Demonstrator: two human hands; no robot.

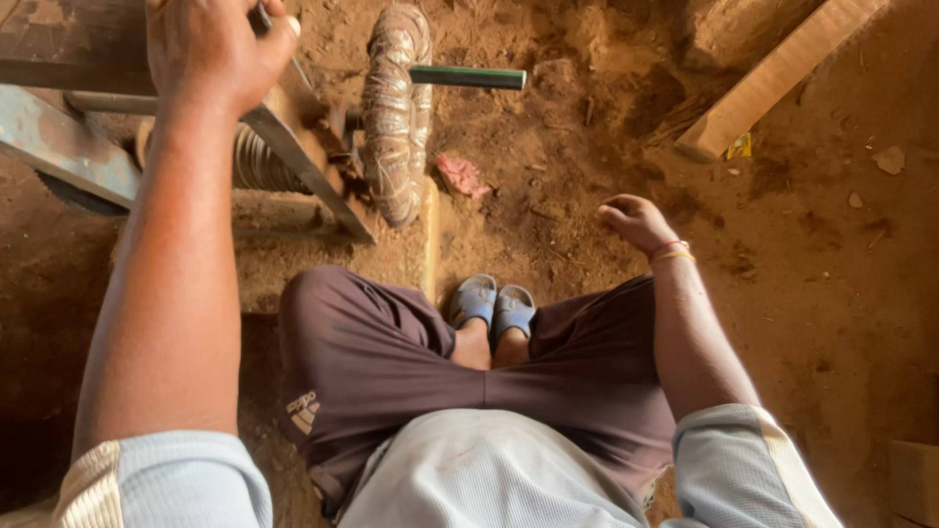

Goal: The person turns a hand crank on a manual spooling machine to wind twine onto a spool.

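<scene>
My left hand (215,49) is raised at the top left, closed around a thin metal rod on a rusty metal frame (293,156). Just right of it stands a tape-wrapped wheel (396,112) with a dark green crank handle (468,77) sticking out to the right. My right hand (634,220) hangs loosely curled over the dirt floor, holding nothing, with red and yellow thread bands at the wrist. I am seated, knees apart in dark brown shorts, feet in blue-grey slippers (492,305).
A coiled spool (256,161) sits behind the frame. A pink scrap (460,176) lies on the dirt near the wheel. A wooden plank (778,73) slants at the upper right, with a yellow scrap (740,147) by its end. A cardboard box corner (915,479) shows lower right.
</scene>
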